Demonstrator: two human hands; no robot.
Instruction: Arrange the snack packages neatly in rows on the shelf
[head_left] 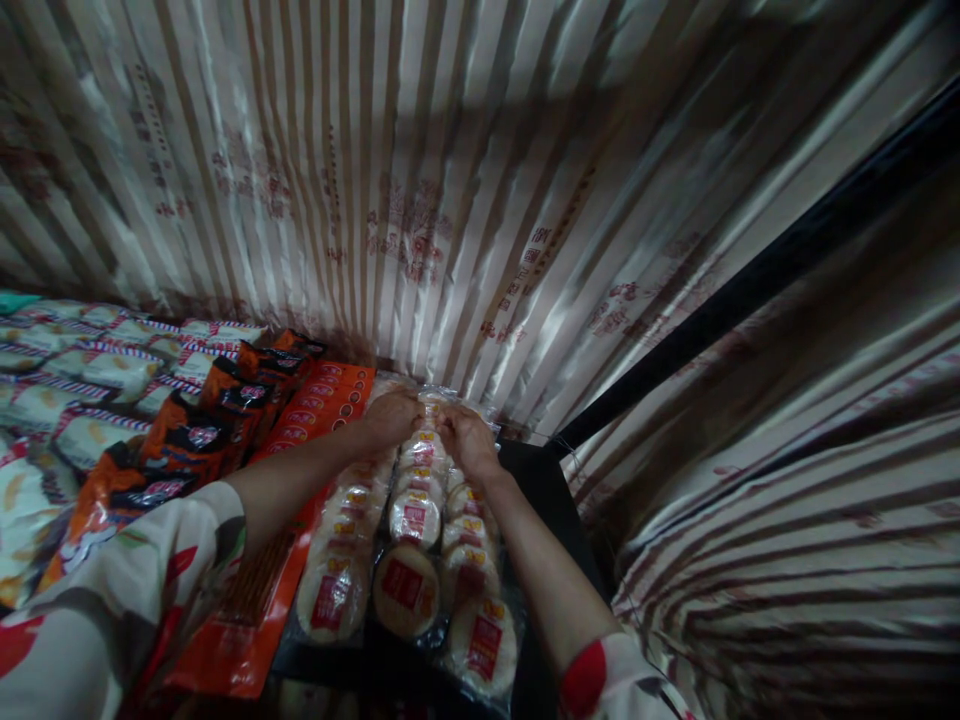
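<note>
Pale, striped-edged snack packets (pixel 90 375) are seen spread across the far left of the surface, and just to their right a row of orange-and-black glossy pouches (pixel 202 425) is stood overlapping, running back toward the curtain. Beside these, long flat orange-red packs with small red labels (pixel 319 405) are laid, one of them reaching down under the left forearm, whose white floral sleeve (pixel 97 600) fills the lower left corner. Next come the clear plastic sleeves of round pale cakes with red-and-yellow labels (pixel 409 535), laid in three close rows on a dark tray (pixel 540 480); their long axis runs away from the person, from the near edge up to the curtain. The left hand (pixel 391 415) is held at the far end of the rows, its fingers curled down onto the plastic there, apparently pinching it, though the grip is too dim to be told for certain. The right hand (pixel 466 438) is set just beside it, nearly touching, also closed down on the far end of the sleeves. Both hands are thus at the end farthest from the body, with the stacks stretching back toward the person beneath the wrists; neither is clearly nearer. A satin striped beige-and-brown curtain (pixel 450 180) is hung behind everything, and a dark bar (pixel 750 285) is crossed diagonally over it on the right.
</note>
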